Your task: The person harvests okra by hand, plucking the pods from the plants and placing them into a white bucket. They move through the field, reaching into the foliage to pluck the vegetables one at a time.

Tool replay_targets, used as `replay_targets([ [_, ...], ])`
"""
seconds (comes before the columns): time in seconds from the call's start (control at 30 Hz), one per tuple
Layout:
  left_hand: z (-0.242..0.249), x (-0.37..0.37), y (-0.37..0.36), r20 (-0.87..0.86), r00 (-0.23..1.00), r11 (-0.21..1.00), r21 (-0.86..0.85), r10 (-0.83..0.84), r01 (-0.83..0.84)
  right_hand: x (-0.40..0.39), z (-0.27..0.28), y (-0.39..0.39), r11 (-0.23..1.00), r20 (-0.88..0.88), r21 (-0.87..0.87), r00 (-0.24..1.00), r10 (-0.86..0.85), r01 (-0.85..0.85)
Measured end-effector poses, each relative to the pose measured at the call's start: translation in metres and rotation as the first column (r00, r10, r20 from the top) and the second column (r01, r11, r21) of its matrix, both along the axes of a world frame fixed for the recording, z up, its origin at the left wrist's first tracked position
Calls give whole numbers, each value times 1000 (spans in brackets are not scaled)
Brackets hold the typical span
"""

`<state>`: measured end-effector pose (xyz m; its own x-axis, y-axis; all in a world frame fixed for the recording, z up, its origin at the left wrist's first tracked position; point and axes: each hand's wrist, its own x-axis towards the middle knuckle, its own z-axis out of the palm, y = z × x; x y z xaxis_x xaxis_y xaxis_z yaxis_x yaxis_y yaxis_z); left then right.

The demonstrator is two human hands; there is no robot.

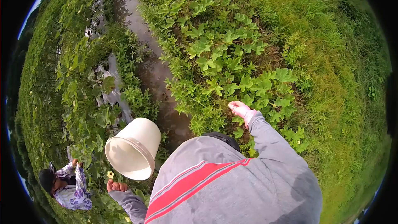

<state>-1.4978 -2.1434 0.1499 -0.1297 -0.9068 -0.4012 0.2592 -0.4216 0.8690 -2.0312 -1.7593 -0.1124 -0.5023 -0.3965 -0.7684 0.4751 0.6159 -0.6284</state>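
Note:
My left hand (117, 186) is at the lower left with its fingers closed, and a pale yellow flower (110, 175) with a dark centre shows right at its thumb tip. Out in front on the other side, my right hand (239, 108) is closed in a pinch over the lobed green leaves (262, 86). A thin, stem-like strand runs left from its fingertips. Between my left arm and the muddy path, a white bucket (139, 141) is tilted, its mouth toward the lower left and its pale inner wall showing. My sleeves are grey.
A wet, muddy path (159, 72) runs between the plant rows. Strips of silvery plastic sheeting (111, 81) lie under the left row. Another person (68, 186) in a dark cap stands among those plants, hands raised to the leaves. Tall grass (327, 70) covers the right side.

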Motion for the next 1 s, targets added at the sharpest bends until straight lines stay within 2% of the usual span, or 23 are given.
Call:
replay_targets([
  [0.03, 7, 0, -1, -11, 1000, 999, -51, -19, 19, -9, 4, -12, 999, 13, 4, 999, 44, -44],
  [0.13, 11, 2, -11, -51, 995, 991, -105, -88, 82, -13, -16, -32, 985, 70, -139, 994, -89, 98],
  [0.17, 11, -3, -13, -64, 995, 994, -84, -78, 72, -11, -20, -41, 998, 66, -53, 998, -17, 21],
  [0.23, 13, -18, -13, -85, 996, 999, -9, -37, 36, 2, -13, -56, 999, 22, 36, 1000, 16, -17],
  [0.27, 9, -25, -13, -88, 996, 999, -6, -33, 32, 4, -35, -59, 999, 90, 15, 995, 37, -38],
  [0.3, 4, -32, -14, -83, 994, 997, 27, -70, 73, 12, -30, -65, 999, 87, 19, 996, 25, -27],
  [0.37, -20, -28, -30, -99, 988, 990, 57, -120, 126, 22, -67, -65, 994, 72, -103, 997, 29, -21],
  [0.43, -57, -9, -57, -231, 920, 949, -90, -316, 303, 28, -72, -67, 993, 82, -115, 997, 3, 7],
  [0.47, -61, -14, -67, -212, 933, 956, -66, -292, 285, 31, -74, -68, 992, 87, -121, 996, -10, 21],
  [0.5, -57, -25, -75, -214, 934, 958, -63, -285, 278, 37, -71, -68, 959, -89, 135, 961, 262, -248],
  [0.53, -53, -37, -84, -218, 944, 967, 9, -247, 255, 40, -69, -69, 981, -89, 65, 978, 189, -184],
  [0.63, -60, -56, -117, -250, 948, 956, 164, -197, 243, 51, 69, -130, 828, -80, 515, 950, 302, -220],
  [0.7, -60, -74, -134, -255, 953, 958, 186, -166, 217, 44, 37, -120, 773, -29, 589, 950, 312, -236],
  [0.77, -58, -84, -150, -296, 934, 955, 154, -201, 254, 41, 57, -140, 775, -80, 609, 959, 272, -169],
  [0.83, -58, -85, -166, -254, 940, 948, 162, -228, 274, 36, 42, -149, 748, -254, 641, 872, 419, -173],
  [0.87, -59, -85, -173, -259, 939, 950, 157, -225, 271, 34, 36, -151, 749, -260, 640, 869, 422, -172],
  [0.93, -61, -83, -190, -308, 911, 926, 174, -272, 335, 31, 28, -157, 810, -408, 578, 825, 390, -97],
  [0.97, -67, -82, -201, -342, 881, 908, 144, -327, 393, 27, 26, -160, 793, -440, 598, 778, 448, -119],
  [1.0, -67, -87, -211, -330, 875, 898, 140, -354, 417, 23, 29, -164, 844, -463, 536, 832, 306, -12],
])
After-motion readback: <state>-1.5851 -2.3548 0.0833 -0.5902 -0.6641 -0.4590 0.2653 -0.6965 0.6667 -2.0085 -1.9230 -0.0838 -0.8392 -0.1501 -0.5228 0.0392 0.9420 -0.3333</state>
